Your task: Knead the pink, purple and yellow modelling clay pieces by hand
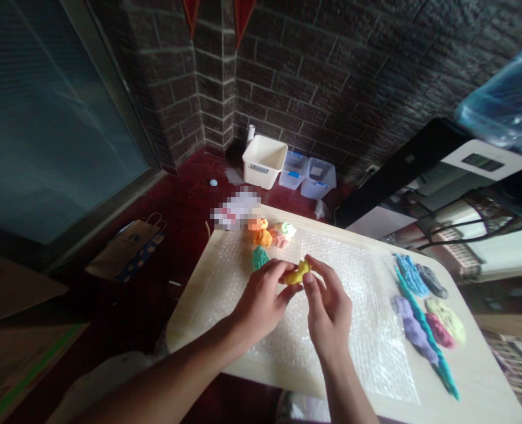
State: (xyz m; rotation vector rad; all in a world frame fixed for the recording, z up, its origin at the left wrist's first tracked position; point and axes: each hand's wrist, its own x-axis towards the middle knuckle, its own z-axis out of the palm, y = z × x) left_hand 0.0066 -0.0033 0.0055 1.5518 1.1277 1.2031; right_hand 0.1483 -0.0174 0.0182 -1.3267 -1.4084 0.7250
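Observation:
Both hands meet over the table around a small yellow lump of modelling clay (296,274). My left hand (265,294) pinches its left end between thumb and fingers. On the other end, the thumb and fingers of my right hand (329,300) are closed. The fingers cover part of the clay. Just behind my left hand, a green clay piece (259,257) lies on the bubble wrap (366,306). Orange clay pieces (262,237) and a pink and white clay cluster (282,234) sit farther back.
On the right of the pale wooden table (485,365) lie a long teal clay roll (428,330) and blue (411,274), grey, purple, crimson and pale yellow lumps. Beyond the table, a cream bin (265,159) and two clear boxes (318,178) stand by the brick wall. A paper bag (126,247) lies left.

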